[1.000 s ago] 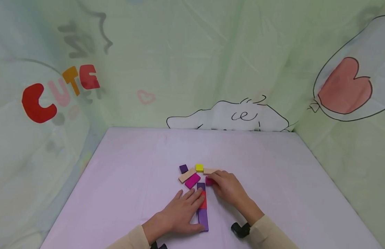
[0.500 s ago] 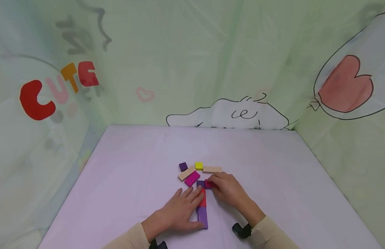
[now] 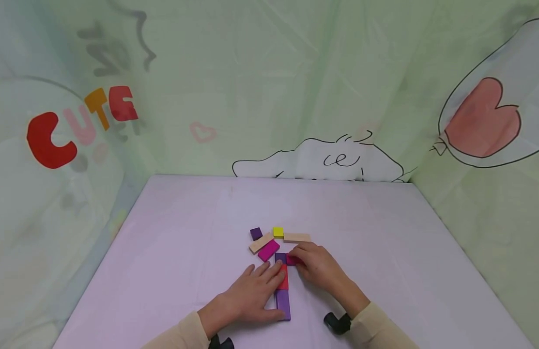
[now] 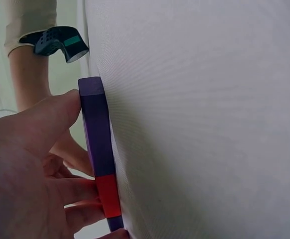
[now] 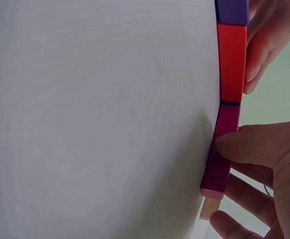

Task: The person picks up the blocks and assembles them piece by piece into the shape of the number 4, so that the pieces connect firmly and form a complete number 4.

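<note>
A line of blocks runs away from the person: a purple block (image 3: 284, 301) nearest, a red block (image 3: 284, 278) behind it, and a dark purple block (image 3: 280, 258) at the far end. My left hand (image 3: 248, 299) lies along the line's left side with fingers fairly straight, fingertips on the red and dark purple blocks. Its thumb touches the purple block's near end, as the left wrist view confirms. My right hand (image 3: 323, 269) pinches a magenta block (image 5: 219, 174) between thumb and fingers, against the right side of the line's far end.
Just beyond the line lie a second magenta block (image 3: 269, 250), a tilted plain wood block (image 3: 261, 243), a small dark purple cube (image 3: 256, 233), a yellow cube (image 3: 278, 232) and another plain wood block (image 3: 297, 237). Printed cloth walls surround the white table (image 3: 186, 218).
My right hand has slid the magenta block slightly toward the person and left, closing its gap to the dark purple block. My left hand has stayed on the line.
</note>
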Tool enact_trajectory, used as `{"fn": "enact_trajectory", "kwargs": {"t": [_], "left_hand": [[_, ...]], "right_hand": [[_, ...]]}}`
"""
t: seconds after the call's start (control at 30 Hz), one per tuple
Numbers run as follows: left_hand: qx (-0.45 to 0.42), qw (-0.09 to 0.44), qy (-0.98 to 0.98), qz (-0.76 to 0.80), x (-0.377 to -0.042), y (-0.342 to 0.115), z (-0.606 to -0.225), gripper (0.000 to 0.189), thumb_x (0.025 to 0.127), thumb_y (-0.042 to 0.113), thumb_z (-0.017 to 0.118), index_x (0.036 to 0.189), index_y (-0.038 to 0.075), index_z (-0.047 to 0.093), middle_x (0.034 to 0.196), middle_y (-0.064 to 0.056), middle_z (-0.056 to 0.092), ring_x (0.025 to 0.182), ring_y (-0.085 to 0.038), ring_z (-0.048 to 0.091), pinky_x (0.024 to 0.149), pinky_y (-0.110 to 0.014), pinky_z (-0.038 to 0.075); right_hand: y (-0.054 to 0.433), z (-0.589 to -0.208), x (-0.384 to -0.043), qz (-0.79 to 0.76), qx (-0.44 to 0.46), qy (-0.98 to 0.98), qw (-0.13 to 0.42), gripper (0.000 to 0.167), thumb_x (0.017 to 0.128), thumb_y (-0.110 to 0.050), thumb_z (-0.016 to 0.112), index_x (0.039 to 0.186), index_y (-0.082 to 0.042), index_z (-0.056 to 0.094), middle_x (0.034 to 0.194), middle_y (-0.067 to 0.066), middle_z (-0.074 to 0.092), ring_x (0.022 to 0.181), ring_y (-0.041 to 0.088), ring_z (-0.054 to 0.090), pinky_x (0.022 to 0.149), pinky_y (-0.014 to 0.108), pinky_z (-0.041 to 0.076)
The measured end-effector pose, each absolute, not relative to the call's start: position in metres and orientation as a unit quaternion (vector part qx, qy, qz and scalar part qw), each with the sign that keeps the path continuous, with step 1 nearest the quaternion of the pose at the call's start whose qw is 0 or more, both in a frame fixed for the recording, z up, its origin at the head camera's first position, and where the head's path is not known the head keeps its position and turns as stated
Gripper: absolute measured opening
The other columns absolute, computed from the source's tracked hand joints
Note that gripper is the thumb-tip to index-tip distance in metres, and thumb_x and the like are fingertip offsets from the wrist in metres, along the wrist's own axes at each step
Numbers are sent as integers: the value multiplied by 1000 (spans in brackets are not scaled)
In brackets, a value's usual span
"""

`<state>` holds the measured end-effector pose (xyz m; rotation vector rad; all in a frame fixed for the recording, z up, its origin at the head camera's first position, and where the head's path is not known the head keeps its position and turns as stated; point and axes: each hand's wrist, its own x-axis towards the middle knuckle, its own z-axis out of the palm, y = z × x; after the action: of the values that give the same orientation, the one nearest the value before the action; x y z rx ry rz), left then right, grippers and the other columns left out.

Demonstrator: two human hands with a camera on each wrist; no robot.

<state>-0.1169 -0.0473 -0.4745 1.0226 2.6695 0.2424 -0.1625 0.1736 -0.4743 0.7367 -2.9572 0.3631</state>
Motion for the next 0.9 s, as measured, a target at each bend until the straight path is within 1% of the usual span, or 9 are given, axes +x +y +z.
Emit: {"fn": "enact_trajectory", "kwargs": {"t": [0.53, 0.73, 0.9], "left_hand": [[358, 130, 921, 80, -119, -48, -476, 90, 93, 73, 54, 163, 21, 34, 172, 0, 26, 158, -28, 28, 121, -61, 33], [357, 136, 920, 84, -119, -48, -477, 90, 93, 74, 54, 163, 22, 33, 173, 1, 25, 159, -28, 27, 122, -61, 32], [356, 134, 921, 83, -118, -48, -476, 90, 93, 73, 54, 163, 21, 34, 172, 1, 26, 158, -28, 28, 122, -61, 32]], "right_hand": [[170, -474, -161, 118, 221, -968, 17, 31, 86, -15, 85, 115, -17, 75, 111, -1, 71, 107, 19, 67, 97, 41, 59], [172, -472, -156, 128, 217, -968, 13, 36, 87, -20, 83, 121, -15, 75, 124, 3, 71, 120, 25, 64, 103, 49, 55], [175, -471, -151, 135, 258, -957, 12, 29, 90, -23, 80, 118, -18, 78, 127, -1, 72, 125, 24, 64, 107, 52, 51]]}}
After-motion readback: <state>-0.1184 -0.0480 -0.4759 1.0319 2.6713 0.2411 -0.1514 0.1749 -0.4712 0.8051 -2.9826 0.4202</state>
